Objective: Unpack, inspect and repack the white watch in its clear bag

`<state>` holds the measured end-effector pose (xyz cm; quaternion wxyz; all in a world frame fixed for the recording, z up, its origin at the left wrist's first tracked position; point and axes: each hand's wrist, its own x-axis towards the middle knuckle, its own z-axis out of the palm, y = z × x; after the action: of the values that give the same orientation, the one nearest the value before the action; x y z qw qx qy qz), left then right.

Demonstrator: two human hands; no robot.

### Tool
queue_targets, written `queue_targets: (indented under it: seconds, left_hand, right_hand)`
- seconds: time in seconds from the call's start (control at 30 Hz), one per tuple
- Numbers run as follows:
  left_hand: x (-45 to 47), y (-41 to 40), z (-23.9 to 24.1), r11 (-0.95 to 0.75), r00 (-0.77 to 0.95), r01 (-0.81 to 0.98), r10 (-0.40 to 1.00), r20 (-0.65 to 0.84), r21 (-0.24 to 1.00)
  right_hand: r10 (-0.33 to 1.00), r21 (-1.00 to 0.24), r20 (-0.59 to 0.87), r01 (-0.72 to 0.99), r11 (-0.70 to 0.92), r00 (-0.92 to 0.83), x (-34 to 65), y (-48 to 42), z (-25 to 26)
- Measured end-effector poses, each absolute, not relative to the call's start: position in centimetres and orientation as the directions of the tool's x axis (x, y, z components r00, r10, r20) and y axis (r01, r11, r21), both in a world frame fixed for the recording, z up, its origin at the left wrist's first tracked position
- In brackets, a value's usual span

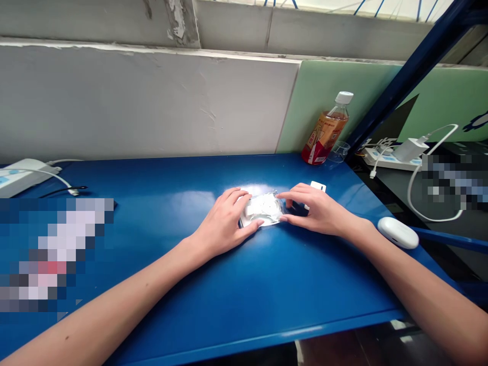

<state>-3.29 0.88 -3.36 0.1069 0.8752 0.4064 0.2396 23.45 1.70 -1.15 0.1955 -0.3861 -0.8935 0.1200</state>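
Note:
A small clear plastic packet (267, 207) with something white inside, perhaps a coiled cable, lies on the blue tabletop (229, 295). My left hand (224, 216) holds its left end, thumb along the near edge and fingers at the far side. At the right end, my right hand (314, 207) grips the packet's edge with thumb and index finger, the other fingers curled. Partly hidden behind my right hand is a flat white item (317, 186) with a dark mark.
A bottle of reddish drink (326, 132) stands by the wall at the back right, beside a clear cup-like piece (338, 151). A white rounded case (398, 233) sits near my right forearm. Power strips (23, 175) with cables lie at both sides. A blue post (412, 71) slants up at right.

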Motion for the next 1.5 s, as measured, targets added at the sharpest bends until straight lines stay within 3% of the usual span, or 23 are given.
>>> queue_targets:
  seconds: [0.13,0.47,0.73,1.07,1.27,1.5]
  left_hand:
    - [-3.6,1.0,-3.5,-0.666,0.598,0.647,0.746,0.293,0.372]
    - [-3.9,1.3,-3.3,-0.666,0.643,0.659,0.740,0.198,0.351]
    - [-3.7,1.4,-3.3,-0.661,0.619,0.644,0.746,0.246,0.384]
    - [-3.7,0.9,-3.3,-0.676,0.570,0.607,0.737,0.363,0.419]
    - [-3.5,0.6,-3.1,-0.667,0.588,0.623,0.744,0.318,0.409]
    - [-3.3,0.5,-2.9,-0.677,0.599,0.637,0.736,0.315,0.370]
  right_hand:
    - [0.746,-0.334,0.249,0.668,0.665,-0.618,23.7,1.8,-1.2]
    - [0.757,-0.412,0.191,0.649,0.640,-0.625,23.7,1.9,-1.3]
    - [0.774,-0.461,0.154,0.648,0.606,-0.615,23.9,2.0,-1.5]
    - [0.772,-0.424,0.157,0.664,0.617,-0.617,23.7,1.8,-1.3]
    - [0.758,-0.387,0.177,0.663,0.641,-0.628,23.9,1.8,-1.3]
    - [0.652,-0.371,0.227,0.554,0.745,-0.724,24.2,1.5,-0.3]
